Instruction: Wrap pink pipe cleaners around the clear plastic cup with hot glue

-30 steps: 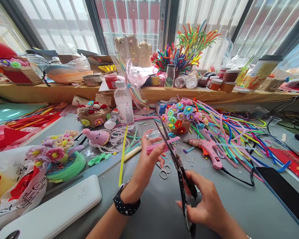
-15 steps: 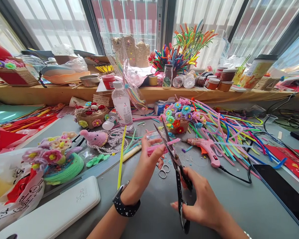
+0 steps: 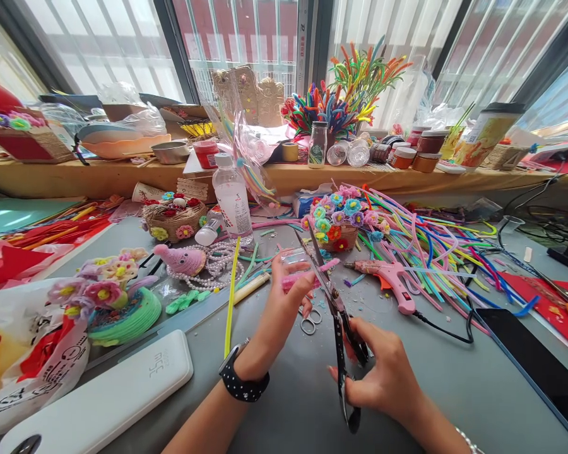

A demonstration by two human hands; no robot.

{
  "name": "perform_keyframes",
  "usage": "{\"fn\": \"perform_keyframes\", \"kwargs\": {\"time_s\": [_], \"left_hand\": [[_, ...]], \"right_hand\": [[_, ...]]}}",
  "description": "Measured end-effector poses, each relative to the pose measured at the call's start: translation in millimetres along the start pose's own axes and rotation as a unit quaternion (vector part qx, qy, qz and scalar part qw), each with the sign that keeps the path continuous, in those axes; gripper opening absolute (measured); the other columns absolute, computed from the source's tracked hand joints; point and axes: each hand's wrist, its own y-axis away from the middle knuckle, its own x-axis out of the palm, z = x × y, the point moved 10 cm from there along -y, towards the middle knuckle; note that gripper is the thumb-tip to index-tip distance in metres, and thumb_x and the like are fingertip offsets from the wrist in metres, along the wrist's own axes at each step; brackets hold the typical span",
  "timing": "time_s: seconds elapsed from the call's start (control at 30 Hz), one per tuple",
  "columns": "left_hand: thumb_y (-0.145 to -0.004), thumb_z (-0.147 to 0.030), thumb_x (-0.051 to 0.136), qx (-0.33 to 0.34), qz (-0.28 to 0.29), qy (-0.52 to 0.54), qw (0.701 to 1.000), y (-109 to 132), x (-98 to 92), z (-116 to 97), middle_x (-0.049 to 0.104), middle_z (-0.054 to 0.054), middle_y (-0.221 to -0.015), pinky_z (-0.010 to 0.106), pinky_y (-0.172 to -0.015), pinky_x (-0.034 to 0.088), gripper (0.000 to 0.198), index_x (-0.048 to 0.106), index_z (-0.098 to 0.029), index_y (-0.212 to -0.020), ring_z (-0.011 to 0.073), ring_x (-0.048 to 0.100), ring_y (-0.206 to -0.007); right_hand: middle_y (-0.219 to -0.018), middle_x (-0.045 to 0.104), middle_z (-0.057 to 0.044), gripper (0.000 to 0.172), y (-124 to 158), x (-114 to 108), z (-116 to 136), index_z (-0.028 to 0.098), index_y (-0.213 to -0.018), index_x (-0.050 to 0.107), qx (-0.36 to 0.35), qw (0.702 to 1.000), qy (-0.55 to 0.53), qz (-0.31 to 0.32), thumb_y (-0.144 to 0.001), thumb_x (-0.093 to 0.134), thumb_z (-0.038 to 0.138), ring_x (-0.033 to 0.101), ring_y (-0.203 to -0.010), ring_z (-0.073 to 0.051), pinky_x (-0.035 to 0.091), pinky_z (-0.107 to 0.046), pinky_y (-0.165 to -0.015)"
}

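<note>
My left hand point(image 3: 291, 293) is closed on fuzzy pink pipe cleaners point(image 3: 329, 265), pinched between thumb and fingers; how many there are is hard to tell. A large pair of black-handled scissors point(image 3: 339, 331) is in my right hand point(image 3: 388, 372), its thumb and fingers in the handles. The blades stand apart, pointing away from me, and cross the pink pipe cleaner just right of my left fingertips. Whether they touch it I cannot tell. Small grey scissors point(image 3: 311, 323) lie on the table below my left hand, partly covered by its fingers.
A pink glue gun point(image 3: 390, 280) and a heap of colourful pipe cleaners point(image 3: 435, 252) lie to the right, near a phone point(image 3: 525, 366). Behind my hands stand a flower-covered basket point(image 3: 343, 236) and a water bottle point(image 3: 233, 202). A white power bank point(image 3: 104, 397) lies front left.
Both hands keep nearly the same pose, with the pink pipe cleaner still between the scissor blades. The view has shifted very slightly.
</note>
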Motion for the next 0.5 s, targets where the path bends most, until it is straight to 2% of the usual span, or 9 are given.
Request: {"fn": "perform_keyframes", "kwargs": {"time_s": [0.27,0.5], "left_hand": [[-0.07,-0.037,0.059,0.0,0.003,-0.002,1.0,-1.1,0.6,0.8,0.047,-0.002,-0.085,0.019,-0.037,0.033,0.054,0.029,-0.024,-0.113,0.0061,0.044,-0.047],[-0.071,-0.037,0.06,0.004,0.005,0.004,1.0,-1.9,0.4,-0.8,0.047,-0.001,-0.087,0.019,-0.038,0.033,0.053,0.031,-0.022,-0.112,0.0061,0.043,-0.05]], "right_hand": [[-0.05,0.044,0.007,0.023,1.0,2.6,-2.3,0.022,-0.061,0.037,0.006,1.0,-0.008,0.009,-0.06,0.058,0.028,0.041,-0.043,-0.008,0.034,-0.021,-0.043],[-0.057,0.047,0.004,0.021,-2.0,8.9,-5.5,0.021,-0.069,0.04,0.024,0.998,0.005,0.057,-0.063,0.058,0.028,0.045,-0.048,-0.01,0.036,-0.023,-0.046]]}}
